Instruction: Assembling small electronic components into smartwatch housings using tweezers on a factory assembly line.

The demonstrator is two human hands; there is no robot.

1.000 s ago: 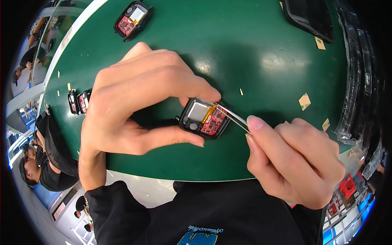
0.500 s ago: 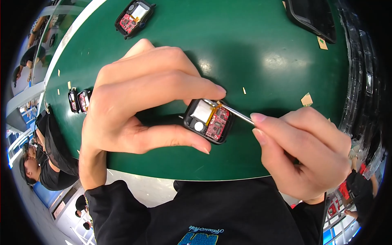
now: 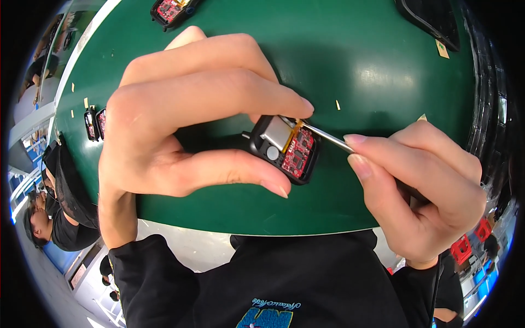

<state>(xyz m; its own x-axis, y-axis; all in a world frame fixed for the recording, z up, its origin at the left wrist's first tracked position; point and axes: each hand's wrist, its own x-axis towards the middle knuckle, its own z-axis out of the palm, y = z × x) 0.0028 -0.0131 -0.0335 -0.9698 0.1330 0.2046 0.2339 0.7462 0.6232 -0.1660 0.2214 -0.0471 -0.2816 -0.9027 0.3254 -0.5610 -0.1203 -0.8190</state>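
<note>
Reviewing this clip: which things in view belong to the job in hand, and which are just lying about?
In the job:
left hand, holding an open watch-shaped device
right hand, pinching metal tweezers, tips at the device

Apparently just lying about:
similar open device, top left
two small open cases, far left
black slab-like item, upper right
beige scraps

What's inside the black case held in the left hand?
Inside the black case: a silvery block, pale round disc, yellow strip and red circuit board. Whatever lies beneath them is covered and can't be seen.
</note>
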